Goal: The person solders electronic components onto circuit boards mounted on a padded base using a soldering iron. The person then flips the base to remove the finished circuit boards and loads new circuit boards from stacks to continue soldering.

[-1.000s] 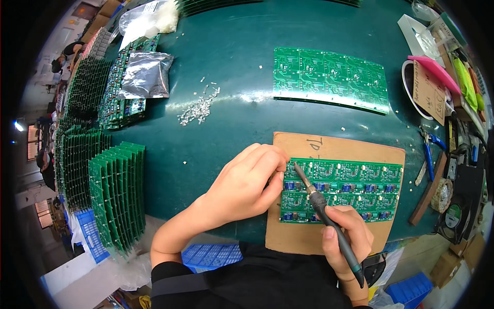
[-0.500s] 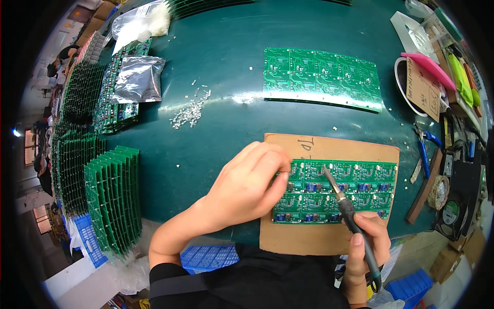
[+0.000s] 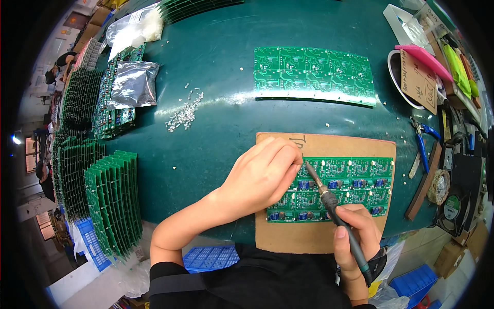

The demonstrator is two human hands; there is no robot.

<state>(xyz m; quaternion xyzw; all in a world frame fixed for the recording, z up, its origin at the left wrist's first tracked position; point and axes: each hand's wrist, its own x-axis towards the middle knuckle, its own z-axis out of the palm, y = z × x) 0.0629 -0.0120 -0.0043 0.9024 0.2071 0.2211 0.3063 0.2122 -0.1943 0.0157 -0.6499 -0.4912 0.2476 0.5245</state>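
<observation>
A green circuit board panel [image 3: 355, 183] with blue parts lies on a brown cardboard sheet [image 3: 319, 237] near the table's front edge. My left hand [image 3: 262, 175] rests on the panel's left end, fingers curled together and pinched at its upper left corner; what they pinch is too small to see. My right hand [image 3: 355, 237] grips a soldering iron [image 3: 332, 206] like a pen. The iron's tip points up-left and meets the board right beside my left fingertips.
A second green panel [image 3: 314, 74] lies farther back on the dark green table [image 3: 216, 134]. A pile of small metal bits [image 3: 184, 114] and a silver bag [image 3: 133, 85] lie left. Stacks of upright boards [image 3: 110, 206] stand at left. Blue pliers [image 3: 422, 147], fan and tools crowd the right edge.
The iron's tip swung left across the board toward my left fingertips. My left hand stayed on the panel's left end.
</observation>
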